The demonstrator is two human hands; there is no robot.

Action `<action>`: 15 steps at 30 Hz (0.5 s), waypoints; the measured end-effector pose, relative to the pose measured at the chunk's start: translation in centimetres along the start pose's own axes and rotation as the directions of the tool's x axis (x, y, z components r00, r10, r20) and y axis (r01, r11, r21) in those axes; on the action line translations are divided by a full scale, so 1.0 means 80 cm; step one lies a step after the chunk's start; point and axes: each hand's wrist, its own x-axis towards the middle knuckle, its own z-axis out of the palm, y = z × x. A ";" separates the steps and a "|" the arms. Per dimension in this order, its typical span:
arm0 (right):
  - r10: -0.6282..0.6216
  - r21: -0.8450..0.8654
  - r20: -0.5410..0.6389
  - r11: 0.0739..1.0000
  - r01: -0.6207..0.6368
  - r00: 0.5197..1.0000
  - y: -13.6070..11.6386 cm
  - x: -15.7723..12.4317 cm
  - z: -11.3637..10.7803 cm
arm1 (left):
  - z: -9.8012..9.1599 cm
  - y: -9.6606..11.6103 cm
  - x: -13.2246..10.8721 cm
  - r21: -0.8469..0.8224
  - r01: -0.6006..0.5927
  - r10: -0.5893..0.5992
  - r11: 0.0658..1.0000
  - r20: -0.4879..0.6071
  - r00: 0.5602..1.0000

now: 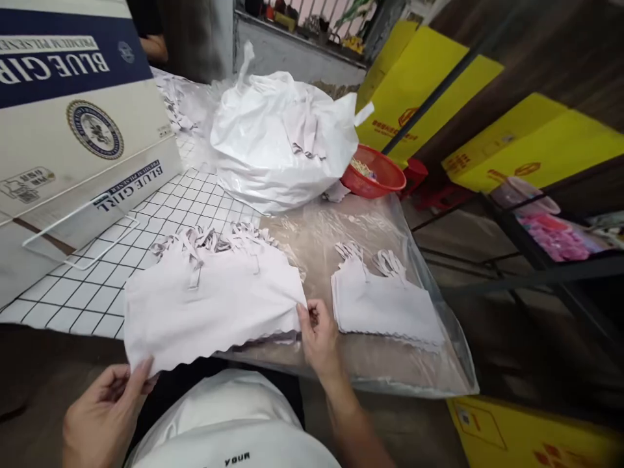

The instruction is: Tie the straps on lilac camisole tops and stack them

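Note:
A pale pinkish camisole top (214,296) with thin straps and a wavy hem is spread between my hands at the table's front edge. My left hand (104,403) pinches its lower left corner, past the edge of the table. Its right side is pinched between the thumb and fingers of my right hand (318,331). Beneath and behind it, bunched straps of more such tops (209,239) show, mostly covered. To the right of my right hand lies a neat stack of the same camisoles (385,302), straps pointing away from me.
A large beer carton (88,123) and a white wire frame (82,237) stand at left. A white plastic bag (283,143) with garments and a red basket (375,172) are at the back. Yellow boxes (424,78) and a dark rack (526,279) are on the right.

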 end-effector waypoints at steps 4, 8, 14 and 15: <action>0.148 0.264 0.052 0.952 -0.156 0.988 -0.002 -0.009 -0.012 | 0.002 0.016 -0.015 -0.285 0.293 -0.201 0.913 0.312 0.929; 0.191 0.435 0.140 0.869 -0.234 0.972 -0.004 -0.018 -0.016 | 0.018 0.019 -0.037 -0.442 0.528 -0.269 0.725 0.524 0.808; 0.222 0.560 0.202 0.773 -0.298 0.954 -0.012 -0.029 -0.049 | 0.012 0.021 -0.046 -0.374 0.396 -0.231 0.839 0.415 0.880; 0.230 0.582 0.219 0.750 -0.316 0.948 -0.014 -0.031 -0.060 | 0.005 0.026 -0.045 -0.314 0.346 -0.219 0.884 0.377 0.900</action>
